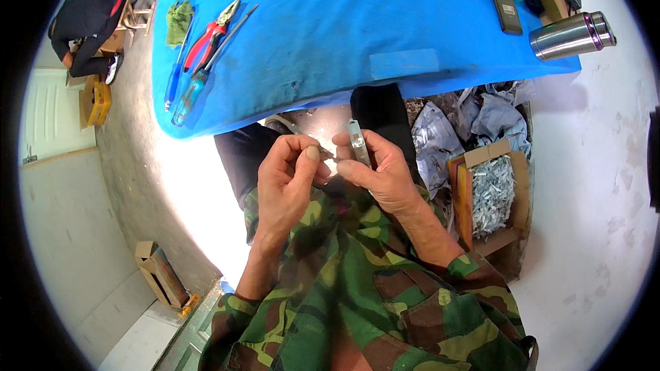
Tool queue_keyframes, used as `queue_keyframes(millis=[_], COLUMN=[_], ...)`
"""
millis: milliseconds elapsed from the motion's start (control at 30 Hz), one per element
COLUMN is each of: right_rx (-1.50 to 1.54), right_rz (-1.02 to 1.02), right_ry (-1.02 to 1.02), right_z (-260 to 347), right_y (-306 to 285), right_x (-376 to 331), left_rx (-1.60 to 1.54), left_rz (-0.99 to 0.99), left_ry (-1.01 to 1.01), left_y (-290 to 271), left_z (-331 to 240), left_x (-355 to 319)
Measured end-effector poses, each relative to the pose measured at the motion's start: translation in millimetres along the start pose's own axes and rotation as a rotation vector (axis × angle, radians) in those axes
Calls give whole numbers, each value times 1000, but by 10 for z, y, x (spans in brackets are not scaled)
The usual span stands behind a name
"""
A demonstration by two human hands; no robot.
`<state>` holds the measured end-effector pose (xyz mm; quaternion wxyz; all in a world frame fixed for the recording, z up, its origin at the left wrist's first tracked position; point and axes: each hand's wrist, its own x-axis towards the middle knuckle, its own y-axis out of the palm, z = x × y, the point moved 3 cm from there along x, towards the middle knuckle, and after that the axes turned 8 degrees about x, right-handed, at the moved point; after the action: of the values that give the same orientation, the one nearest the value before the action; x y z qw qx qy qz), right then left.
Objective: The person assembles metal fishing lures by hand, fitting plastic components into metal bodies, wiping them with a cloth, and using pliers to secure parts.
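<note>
Both of my hands meet over my lap, just below the near edge of the table. My right hand grips a small, narrow, silvery-clear rectangular piece, which stands up between thumb and fingers. Its exact kind is too small to make out. Close beside it, my left hand is closed in a pinch, thumb against forefinger. A tiny dark bit shows at those fingertips, facing the right hand's piece, but I cannot tell what it is.
On the blue-covered table lie red-handled pliers, two screwdrivers, a green cloth, a dark phone-like device and a steel flask. Right of my legs stands a carton of silvery pieces. Another person sits far left.
</note>
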<state>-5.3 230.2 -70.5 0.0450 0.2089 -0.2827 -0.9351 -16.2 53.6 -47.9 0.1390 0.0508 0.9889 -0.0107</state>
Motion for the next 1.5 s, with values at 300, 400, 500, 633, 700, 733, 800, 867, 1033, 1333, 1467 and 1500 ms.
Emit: queue_keyframes(millis=[300, 400, 500, 633, 700, 733, 800, 867, 1033, 1333, 1467, 1500], right_rx=[-10, 111, 243, 97, 127, 140, 267, 344, 163, -459, -316, -248], right_rz=[-325, -743, -1142, -1635, -1732, -1780, -1716, -1628, -1369, -812, -670, -627], right_ry=[-209, -254, -423, -626, -608, -602, -569, -451, -316, -425, -421, -373], right_z=[78, 33, -192, -487, -774, -876, -1114, -1219, -1110, -214, -110, -84], right_y=[-748, -1564, -2744, -3903, -4186, -4247, -4211, -4033, -3453, -1942, -1376, -1259], right_x=[-144, -312, -837, -1970, -2287, -2393, -2319, -2069, -1174, -254, -122, -126], left_rx=[151, 135, 112, 156, 189, 201, 187, 184, 234, 198, 251, 247], left_rz=[25, 0, -11, -15, -15, -15, 10, 19, 1, -57, -65, -68], left_ry=[2, 8, -5, -57, -50, -46, -36, -25, -23, -71, -80, -81], left_y=[83, -52, -72, -112, -124, -128, -133, -108, -35, -256, -368, -390], left_z=[63, 179, 288, 367, 390, 416, 452, 455, 346, 565, 684, 697], left_x=[81, 112, 132, 170, 161, 168, 207, 217, 211, 146, 63, 55])
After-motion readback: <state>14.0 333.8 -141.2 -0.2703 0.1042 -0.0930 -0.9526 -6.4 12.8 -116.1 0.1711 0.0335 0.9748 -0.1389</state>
